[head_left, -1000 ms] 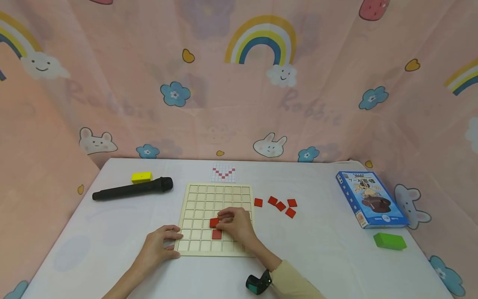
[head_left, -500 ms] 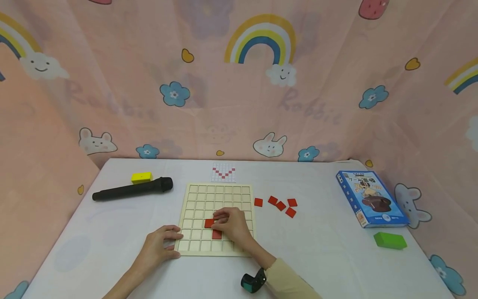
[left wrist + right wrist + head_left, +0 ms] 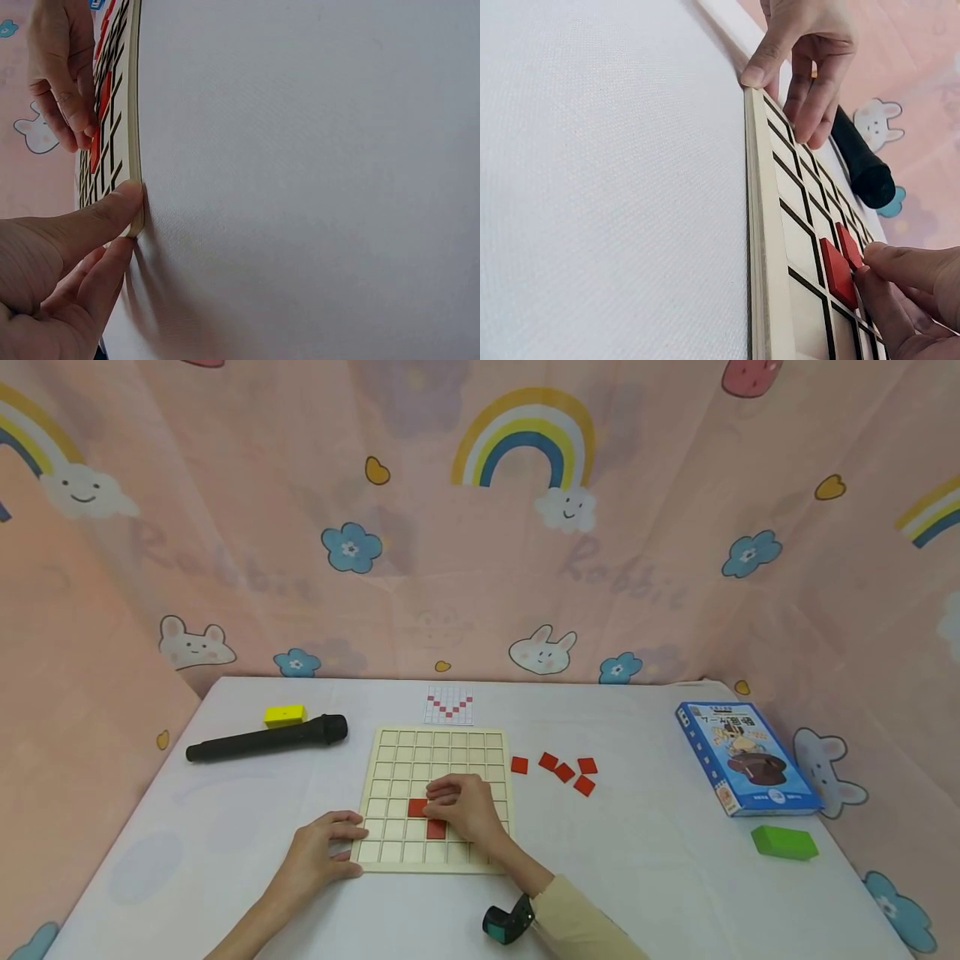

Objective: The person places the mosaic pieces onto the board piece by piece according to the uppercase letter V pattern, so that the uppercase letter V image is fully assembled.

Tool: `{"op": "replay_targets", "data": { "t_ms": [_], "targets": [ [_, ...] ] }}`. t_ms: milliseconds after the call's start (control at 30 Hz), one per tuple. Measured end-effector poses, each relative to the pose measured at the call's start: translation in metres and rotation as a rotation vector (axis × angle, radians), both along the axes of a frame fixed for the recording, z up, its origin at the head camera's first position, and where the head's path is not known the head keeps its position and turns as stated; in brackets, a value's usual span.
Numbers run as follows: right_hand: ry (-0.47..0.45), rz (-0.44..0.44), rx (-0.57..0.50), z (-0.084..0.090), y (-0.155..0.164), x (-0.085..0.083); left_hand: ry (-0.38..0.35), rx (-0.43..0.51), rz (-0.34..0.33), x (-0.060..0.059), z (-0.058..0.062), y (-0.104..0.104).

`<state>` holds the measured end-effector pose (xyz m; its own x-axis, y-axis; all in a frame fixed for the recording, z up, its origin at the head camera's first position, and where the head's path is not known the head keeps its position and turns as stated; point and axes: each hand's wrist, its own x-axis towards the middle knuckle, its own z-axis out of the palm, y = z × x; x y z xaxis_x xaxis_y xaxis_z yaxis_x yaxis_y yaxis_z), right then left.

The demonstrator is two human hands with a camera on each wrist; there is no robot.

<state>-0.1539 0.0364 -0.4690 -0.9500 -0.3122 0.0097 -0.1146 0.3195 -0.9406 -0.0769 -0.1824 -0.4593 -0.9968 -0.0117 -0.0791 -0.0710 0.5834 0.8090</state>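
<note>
A cream wooden grid board point(image 3: 390, 852) lies on the white table. My left hand point(image 3: 322, 849) holds its near left corner, with the thumb on the front edge and the fingers along the left side, as the left wrist view shows. Over the board's middle, my right hand point(image 3: 468, 810) pinches a red square tile point(image 3: 417, 808) by its right edge between thumb and fingers. Just nearer and to the right, a second red tile point(image 3: 838, 274) sits in a square of the grid. Part of that tile is hidden by the right hand in the head view.
Several loose red tiles point(image 3: 564, 772) lie right of the board. Behind it is a pattern card point(image 3: 448, 706) with a red V. A black microphone point(image 3: 266, 741) and yellow block point(image 3: 285, 717) are at left; a blue box point(image 3: 750, 760) and green block point(image 3: 783, 842) at right.
My right hand has moved slightly left across the board, and the red tile at its fingertips has moved left with it. My left hand has stayed on the board's corner.
</note>
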Motion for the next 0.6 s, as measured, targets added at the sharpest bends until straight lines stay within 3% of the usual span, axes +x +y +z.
{"op": "replay_targets", "data": {
  "t_ms": [300, 600],
  "targets": [
    [-0.042, -0.024, -0.016, 0.001, 0.007, -0.001, -0.019, 0.007, 0.01, -0.002, -0.001, 0.002],
    [-0.065, -0.049, -0.053, 0.01, 0.036, -0.003, -0.018, -0.003, 0.011, -0.001, -0.002, 0.001]
  ]
}}
